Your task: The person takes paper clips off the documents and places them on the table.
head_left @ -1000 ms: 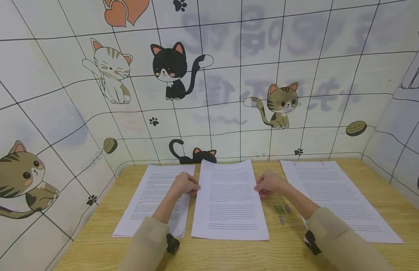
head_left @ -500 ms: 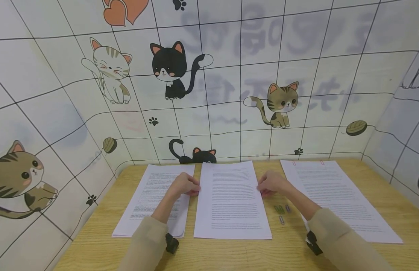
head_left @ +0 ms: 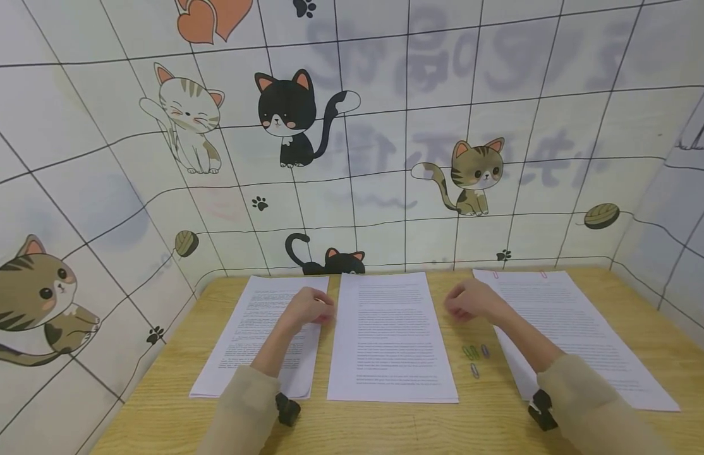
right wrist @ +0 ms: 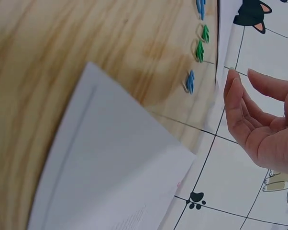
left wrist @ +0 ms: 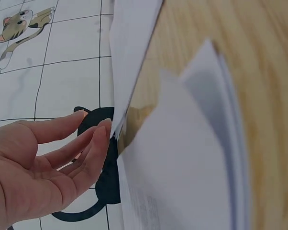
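Observation:
In the head view a squared stack of printed paper (head_left: 393,341) lies flat in the middle of the table. My left hand (head_left: 310,306) is at its left edge, over the left paper stack (head_left: 261,328). The left wrist view has that hand's fingertips (left wrist: 105,127) right at the sheet edge, thumb and fingers loosely bent and apart. My right hand (head_left: 471,299) hovers just right of the middle stack, a small gap away from it. The right wrist view shows nothing between its thumb and fingers (right wrist: 235,91).
Several green and blue-purple paper clips (head_left: 473,352) lie between the middle stack and the right paper stack (head_left: 562,328), which carries two pink clips (head_left: 543,275) at its top edge. A wall sheet (head_left: 380,246) with cat drawings stands behind the wooden table (head_left: 386,426).
The middle stack's raised top edge has come down flat and the stack has shifted slightly right. My right hand has let go of it and moved right; the left has barely moved.

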### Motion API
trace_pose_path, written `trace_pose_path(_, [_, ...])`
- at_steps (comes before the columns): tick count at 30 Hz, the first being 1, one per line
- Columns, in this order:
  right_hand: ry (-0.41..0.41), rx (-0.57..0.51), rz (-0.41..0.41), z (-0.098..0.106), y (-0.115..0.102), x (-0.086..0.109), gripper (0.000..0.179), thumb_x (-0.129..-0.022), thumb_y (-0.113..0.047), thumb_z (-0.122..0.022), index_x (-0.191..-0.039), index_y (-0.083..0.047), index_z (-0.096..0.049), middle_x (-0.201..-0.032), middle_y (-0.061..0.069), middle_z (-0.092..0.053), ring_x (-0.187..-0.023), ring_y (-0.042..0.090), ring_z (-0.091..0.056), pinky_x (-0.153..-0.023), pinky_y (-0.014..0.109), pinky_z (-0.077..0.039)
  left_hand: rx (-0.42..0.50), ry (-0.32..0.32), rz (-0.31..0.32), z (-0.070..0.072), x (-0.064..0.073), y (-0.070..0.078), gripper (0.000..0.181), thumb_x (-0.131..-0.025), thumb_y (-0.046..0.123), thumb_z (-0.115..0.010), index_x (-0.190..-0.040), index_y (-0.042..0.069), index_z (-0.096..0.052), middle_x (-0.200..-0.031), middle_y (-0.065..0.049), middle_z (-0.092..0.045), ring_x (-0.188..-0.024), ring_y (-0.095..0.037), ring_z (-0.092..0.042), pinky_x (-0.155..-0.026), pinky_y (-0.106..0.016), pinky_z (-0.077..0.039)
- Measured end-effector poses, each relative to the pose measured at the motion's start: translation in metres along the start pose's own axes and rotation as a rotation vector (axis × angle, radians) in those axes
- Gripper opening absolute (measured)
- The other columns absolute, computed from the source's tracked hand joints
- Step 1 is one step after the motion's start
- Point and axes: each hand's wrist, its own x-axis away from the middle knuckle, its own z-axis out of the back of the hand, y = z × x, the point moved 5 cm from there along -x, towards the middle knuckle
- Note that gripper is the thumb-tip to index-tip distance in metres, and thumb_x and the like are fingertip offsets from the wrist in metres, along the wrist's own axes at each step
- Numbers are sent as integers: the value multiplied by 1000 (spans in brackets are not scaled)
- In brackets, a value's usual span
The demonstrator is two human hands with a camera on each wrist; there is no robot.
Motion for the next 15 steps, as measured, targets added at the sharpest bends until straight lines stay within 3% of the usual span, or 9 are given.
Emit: trace_pose_path(15, [7, 63, 98, 30, 11, 14, 30, -98, -14, -64, -114, 12, -62, -98, 20, -70, -83, 24, -69, -75, 38, -58, 151, -70, -85, -28, 9, 31, 22, -93, 4, -68, -111, -8, -68, -96, -14, -72, -85, -25, -71, -81, -35, -58])
